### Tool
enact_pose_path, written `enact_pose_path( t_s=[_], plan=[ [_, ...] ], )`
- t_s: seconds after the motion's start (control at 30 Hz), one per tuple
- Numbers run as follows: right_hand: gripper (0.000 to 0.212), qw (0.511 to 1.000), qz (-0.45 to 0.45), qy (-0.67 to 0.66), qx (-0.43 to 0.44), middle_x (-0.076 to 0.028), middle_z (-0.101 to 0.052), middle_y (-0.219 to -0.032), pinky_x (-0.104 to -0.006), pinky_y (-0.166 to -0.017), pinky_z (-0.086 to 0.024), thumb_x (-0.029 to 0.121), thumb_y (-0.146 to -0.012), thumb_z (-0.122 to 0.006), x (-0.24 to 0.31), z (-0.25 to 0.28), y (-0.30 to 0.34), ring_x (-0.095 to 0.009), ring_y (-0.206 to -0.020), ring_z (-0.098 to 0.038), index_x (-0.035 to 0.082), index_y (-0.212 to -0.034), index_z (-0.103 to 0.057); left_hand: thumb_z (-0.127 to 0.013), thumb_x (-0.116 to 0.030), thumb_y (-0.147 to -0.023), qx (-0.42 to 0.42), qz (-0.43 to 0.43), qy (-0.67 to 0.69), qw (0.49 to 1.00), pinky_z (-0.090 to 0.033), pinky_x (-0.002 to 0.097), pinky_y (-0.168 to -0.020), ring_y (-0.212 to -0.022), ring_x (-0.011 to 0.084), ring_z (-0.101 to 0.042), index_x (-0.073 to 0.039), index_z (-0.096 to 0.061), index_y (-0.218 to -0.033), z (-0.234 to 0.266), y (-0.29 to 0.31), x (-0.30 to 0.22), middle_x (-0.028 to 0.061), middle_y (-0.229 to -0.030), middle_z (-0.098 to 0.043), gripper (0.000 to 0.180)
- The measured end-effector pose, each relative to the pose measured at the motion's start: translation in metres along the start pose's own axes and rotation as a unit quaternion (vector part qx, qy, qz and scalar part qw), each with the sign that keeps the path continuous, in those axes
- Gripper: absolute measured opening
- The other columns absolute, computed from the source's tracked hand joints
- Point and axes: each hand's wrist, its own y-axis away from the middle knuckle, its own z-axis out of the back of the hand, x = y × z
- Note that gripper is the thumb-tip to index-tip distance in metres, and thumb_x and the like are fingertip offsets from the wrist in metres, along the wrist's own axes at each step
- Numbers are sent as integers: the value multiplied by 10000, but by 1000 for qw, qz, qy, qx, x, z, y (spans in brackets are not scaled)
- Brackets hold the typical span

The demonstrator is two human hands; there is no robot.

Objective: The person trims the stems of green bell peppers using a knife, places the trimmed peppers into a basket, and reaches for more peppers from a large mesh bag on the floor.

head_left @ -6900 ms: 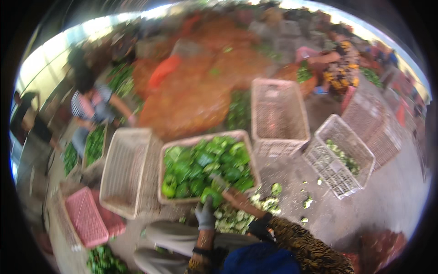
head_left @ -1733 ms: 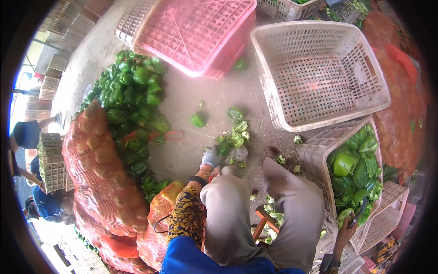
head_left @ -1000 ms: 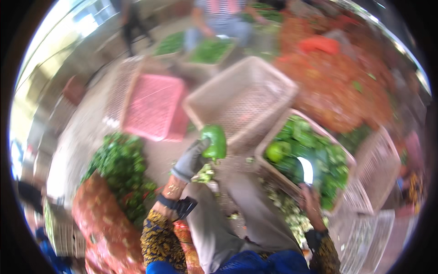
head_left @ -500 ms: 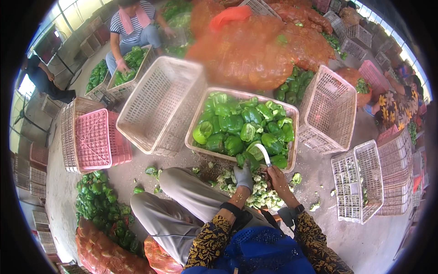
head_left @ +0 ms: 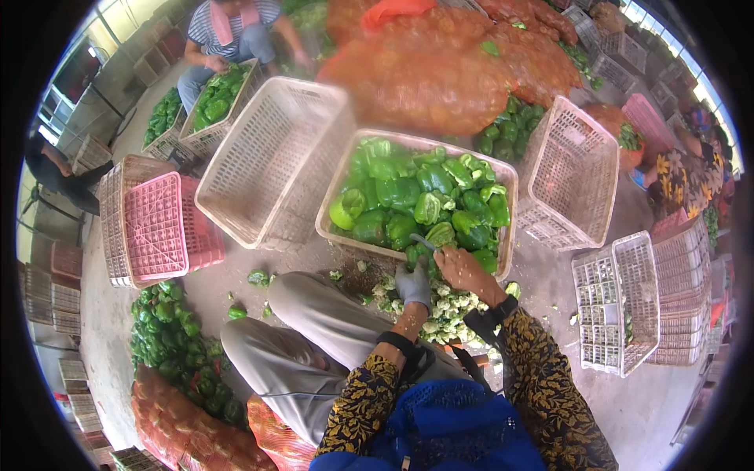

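Observation:
My left hand (head_left: 413, 286), in a grey glove, is closed round a green bell pepper (head_left: 416, 253) at the near rim of a crate (head_left: 334, 239). Close on its right, my bare right hand (head_left: 465, 272) grips a curved knife, whose blade (head_left: 423, 242) lies across the top of that pepper. Its handle is hidden in my fingers. Green peppers (head_left: 398, 191) fill the crate, several of them cut open at the top. Below my hands, pale cut-out pepper cores (head_left: 452, 314) lie heaped on the floor.
A tall pale crate (head_left: 271, 157) stands left of the peppers, another (head_left: 572, 177) right. Further out are a pink crate (head_left: 157, 228) and a white crate (head_left: 616, 306). Loose peppers (head_left: 166, 330) spill from a net sack (head_left: 188, 424). A co-worker (head_left: 232, 35) sits at the far left.
My right hand has moved left and up toward my left hand. The knife blade has swung from standing clear on the right to lying against the held pepper.

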Motion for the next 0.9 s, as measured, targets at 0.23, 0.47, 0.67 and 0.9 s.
enact_pose_path(
  t_s=[0.23, 0.47, 0.67, 0.9],
  plan=[
    [239, 996, -2, -24, 86, -245, -540, -700, -470, -566, -411, 206, -950, -497, -6, 7, 31, -405, -649, -560, -20, -876, -522, -726, -72, -816, -31, -35, 15, 999, -447, 256, -626, -716, 118, -558, 50, -585, -1013, 0, -12, 18, 59, -870, -628, 271],
    [288, 995, -51, -10, 83, -292, -568, -708, -544, -618, -434, 230, -967, -440, 13, 6, 52, -479, -695, -567, -45, -911, -503, -690, -44, -835, -20, -96, 5, 995, -463, 265, -616, -714, 123, -570, 64, -585, -1029, 1, -4, 15, 79, -882, -633, 245],
    [211, 997, -63, 12, 46, -257, -527, -931, -489, -594, -458, 144, -942, -460, -10, -32, 96, -431, -703, -563, -56, -1009, -473, -636, -56, -861, -35, 1, 79, 996, -496, 295, -639, -742, 171, -615, 56, -600, -1072, -2, -5, -2, 123, -946, -662, 242],
    [313, 921, -92, -378, 14, -73, -470, -681, -312, -462, -344, 374, -982, -456, -12, -24, 100, -189, -497, -407, 62, -971, -479, -708, -123, -844, -34, 54, 50, 997, -501, 335, -614, -718, 201, -616, 33, -628, -1031, -1, 4, -16, 107, -900, -664, 257]
  ],
)
